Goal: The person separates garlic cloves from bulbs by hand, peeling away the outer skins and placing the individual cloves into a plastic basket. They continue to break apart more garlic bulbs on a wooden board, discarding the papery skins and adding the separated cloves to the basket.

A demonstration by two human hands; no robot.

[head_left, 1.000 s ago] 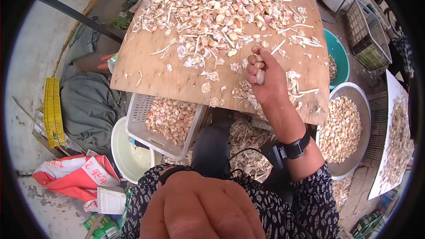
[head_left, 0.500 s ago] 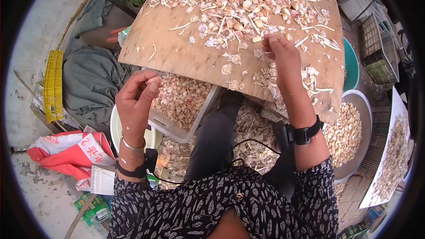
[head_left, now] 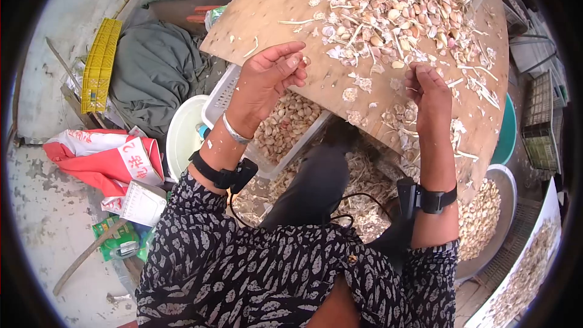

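A wooden board (head_left: 243,39) bears a heap of garlic cloves (head_left: 395,9) with dry stalks and papery skins. Over its left front edge is my left hand (head_left: 270,76), thumb and fingers pinched around a small pale bit too tiny to identify. My right hand (head_left: 430,94) hovers above the skins on the board's front part, fingers curled together; whatever they may hold is hidden. Below my left hand, a white plastic crate (head_left: 217,100) holds many cloves (head_left: 285,123), partly covered by the board and my wrist.
To the left are a pale round tub (head_left: 182,140), a grey-green cloth (head_left: 152,76), a yellow crate (head_left: 101,67) and a red-and-white sack (head_left: 100,161). A metal basin (head_left: 509,197) of cloves and a teal tub (head_left: 505,136) stand right. Skins and stalks litter the ground.
My left hand has moved up and right, from above the crate to the board's edge. My right hand stays over the board, fingers still together. The whole view has shifted and tilted.
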